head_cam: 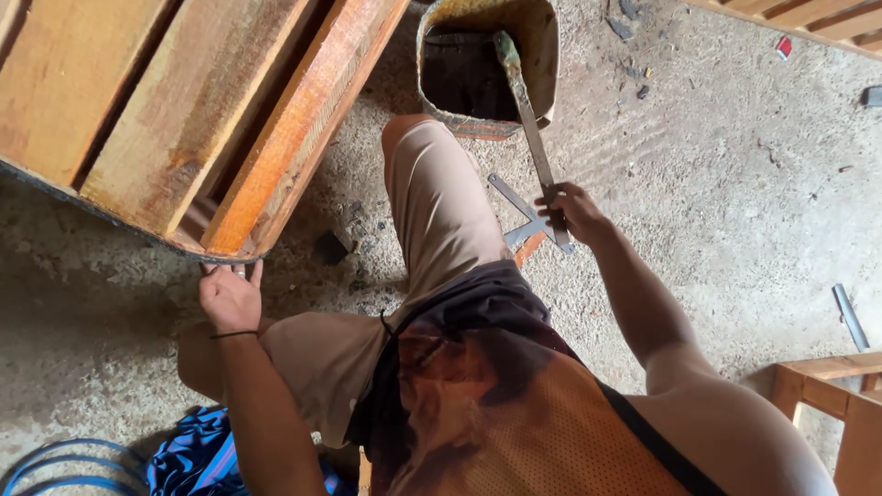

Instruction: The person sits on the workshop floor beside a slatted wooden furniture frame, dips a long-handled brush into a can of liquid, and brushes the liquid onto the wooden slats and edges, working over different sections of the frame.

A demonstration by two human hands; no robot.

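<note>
Long flat stirring stick (525, 110), stiff, light, likely slippery at its coated tip in the bucket (544, 55): right hand (571, 211) closed around its dry upper end; left hand (230, 296) fingers curled onto the heavy, rigid wooden frame (184, 129) edge.

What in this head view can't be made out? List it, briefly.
- Left hand: fingertips hidden under the wooden frame, so its grip is unclear.
- Right hand: holds a long stick; the lower end is hidden behind the hand.
- Bucket: top cut off by the picture edge, contents dark.
- Metal square: partly hidden by the knee and the right hand.
</note>
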